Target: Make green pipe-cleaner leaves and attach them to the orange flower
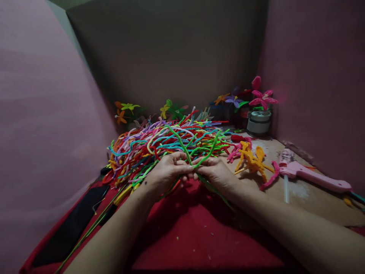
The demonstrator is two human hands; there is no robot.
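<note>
Close together over the red cloth, my left hand (172,167) and my right hand (212,171) both pinch bright green pipe cleaners (182,144). The green stems cross between my fingertips, with two ends rising in a V and another length trailing below my right hand. Whether it is one bent stem or more, I cannot tell. Just behind my hands lies a large heap of many-coloured pipe cleaners (137,152).
A pink hot glue gun (316,177) rests on a brown board (322,207) at right, beside orange pipe-cleaner pieces (252,158). Pink flowers (262,99) stand by a grey pot (259,122). A black flat object (71,226) lies on the red cloth (194,243).
</note>
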